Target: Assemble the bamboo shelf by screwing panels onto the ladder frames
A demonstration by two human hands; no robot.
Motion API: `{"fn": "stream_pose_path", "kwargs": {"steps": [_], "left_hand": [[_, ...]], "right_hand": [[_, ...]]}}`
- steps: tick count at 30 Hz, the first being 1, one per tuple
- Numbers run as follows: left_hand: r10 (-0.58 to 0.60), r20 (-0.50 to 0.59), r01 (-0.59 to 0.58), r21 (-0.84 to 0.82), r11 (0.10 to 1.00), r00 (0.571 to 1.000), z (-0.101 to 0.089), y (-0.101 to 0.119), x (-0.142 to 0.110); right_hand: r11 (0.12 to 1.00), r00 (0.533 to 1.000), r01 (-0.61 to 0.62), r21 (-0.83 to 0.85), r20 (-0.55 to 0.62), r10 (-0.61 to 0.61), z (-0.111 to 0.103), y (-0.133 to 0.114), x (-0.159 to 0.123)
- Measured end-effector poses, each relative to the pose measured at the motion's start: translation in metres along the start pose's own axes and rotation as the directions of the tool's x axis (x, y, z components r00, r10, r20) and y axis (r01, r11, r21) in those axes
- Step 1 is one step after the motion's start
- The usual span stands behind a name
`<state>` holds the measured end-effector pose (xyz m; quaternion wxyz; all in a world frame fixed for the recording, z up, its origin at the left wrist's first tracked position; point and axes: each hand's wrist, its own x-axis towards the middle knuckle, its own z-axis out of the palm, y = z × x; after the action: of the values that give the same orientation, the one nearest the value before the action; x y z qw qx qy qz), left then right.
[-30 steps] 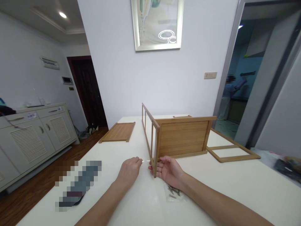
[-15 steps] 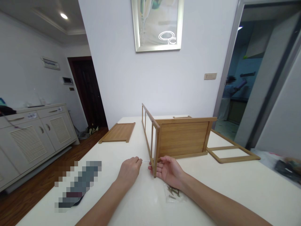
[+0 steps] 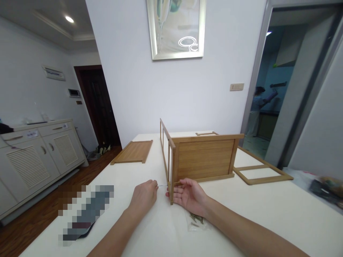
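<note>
A partly built bamboo shelf (image 3: 203, 159) stands on its side on the white table (image 3: 262, 210). Its slatted side frame (image 3: 167, 150) faces left. My left hand (image 3: 143, 195) pinches a thin metal key (image 3: 162, 186) whose tip meets the frame's near bottom corner. My right hand (image 3: 187, 194) cups that corner post from the right, fingers against the wood. A small clear bag of screws (image 3: 196, 218) lies just under my right wrist.
A loose bamboo panel (image 3: 132, 151) lies at the table's far left, an open bamboo frame (image 3: 261, 170) at the right. A blurred dark object (image 3: 84, 212) sits near the left edge. White cabinets line the left wall. A person stands beyond the doorway at right.
The view has shifted slightly, moving everything a little left in the picture. Both hands stay at the frame's corner in the same grip.
</note>
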<state>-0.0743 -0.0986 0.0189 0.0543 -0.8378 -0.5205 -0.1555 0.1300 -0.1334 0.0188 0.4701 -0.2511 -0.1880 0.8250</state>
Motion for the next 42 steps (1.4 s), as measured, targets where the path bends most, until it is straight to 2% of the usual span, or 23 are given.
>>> {"fn": "stream_pose_path", "kwargs": {"steps": [3, 7, 9, 11, 13, 15, 17, 18, 21, 24, 28, 32, 36, 38, 39, 40, 42], "left_hand": [[0.005, 0.014, -0.006, 0.037, 0.999, 1.0, -0.001, 0.001, 0.001], [-0.024, -0.002, 0.024, -0.001, 1.0, 1.0, 0.001, -0.003, 0.001], [-0.08, -0.032, 0.077, -0.091, 0.993, 0.996, 0.003, -0.007, 0.0], [-0.155, -0.063, 0.128, -0.318, 0.939, 0.986, 0.003, -0.009, 0.001], [-0.168, -0.066, 0.091, -0.622, 0.778, 0.984, 0.002, -0.006, 0.001], [-0.073, -0.062, -0.012, -0.838, 0.546, 0.995, -0.001, 0.002, 0.001], [0.047, -0.055, -0.067, -0.938, 0.339, 0.997, -0.005, 0.012, 0.0], [0.096, -0.039, -0.064, -0.961, 0.268, 0.995, -0.007, 0.016, -0.001], [0.185, 0.037, 0.007, -0.987, 0.16, 0.982, -0.014, 0.025, -0.004], [0.203, 0.073, 0.044, -0.988, 0.147, 0.977, -0.017, 0.027, -0.006], [0.171, 0.057, 0.03, -0.987, 0.157, 0.984, -0.017, 0.024, -0.005], [0.159, 0.049, 0.026, -0.989, 0.143, 0.986, -0.017, 0.021, -0.005], [0.171, 0.087, 0.056, -0.982, 0.179, 0.981, -0.018, 0.017, -0.006], [0.166, 0.104, 0.069, -0.977, 0.202, 0.981, -0.017, 0.014, -0.007], [0.164, 0.111, 0.075, -0.975, 0.211, 0.98, -0.017, 0.012, -0.007], [0.165, 0.118, 0.081, -0.973, 0.215, 0.979, -0.016, 0.01, -0.008], [0.181, 0.134, 0.095, -0.973, 0.21, 0.974, -0.013, 0.006, -0.008]], "right_hand": [[1.0, 1.0, 0.005, -0.001, -0.003, -0.005, 0.0, 0.0, 0.001], [1.0, 1.0, 0.024, 0.008, -0.017, -0.024, -0.001, 0.0, 0.002], [1.0, 0.999, 0.031, 0.0, -0.022, -0.031, -0.002, 0.0, 0.002], [0.999, 0.999, 0.029, -0.02, -0.028, -0.029, -0.002, 0.0, 0.003], [0.999, 1.0, 0.018, -0.046, -0.023, -0.019, -0.002, 0.0, 0.002], [0.997, 1.0, -0.001, -0.074, -0.008, 0.001, -0.002, -0.001, 0.002], [0.994, 1.0, -0.024, -0.109, 0.006, 0.025, -0.003, -0.001, 0.001], [0.991, 0.999, -0.034, -0.128, 0.011, 0.036, -0.003, -0.002, 0.001], [0.982, 0.998, -0.053, -0.182, 0.01, 0.056, -0.006, -0.003, 0.003], [0.97, 0.998, -0.06, -0.236, 0.001, 0.062, -0.007, -0.002, 0.004], [0.92, 1.0, -0.016, -0.393, 0.0, 0.017, -0.003, -0.001, 0.004], [0.88, 0.999, 0.023, -0.474, -0.022, -0.037, 0.0, 0.001, 0.004], [0.804, 0.987, 0.093, -0.587, -0.053, -0.153, -0.002, 0.0, 0.006], [0.73, 0.953, 0.17, -0.662, -0.079, -0.293, -0.003, -0.005, 0.004], [0.68, 0.918, 0.221, -0.699, -0.085, -0.386, -0.004, -0.01, 0.001], [0.622, 0.87, 0.276, -0.733, -0.085, -0.486, -0.003, -0.016, -0.003], [0.488, 0.739, 0.381, -0.785, -0.059, -0.671, -0.001, -0.033, -0.016]]}}
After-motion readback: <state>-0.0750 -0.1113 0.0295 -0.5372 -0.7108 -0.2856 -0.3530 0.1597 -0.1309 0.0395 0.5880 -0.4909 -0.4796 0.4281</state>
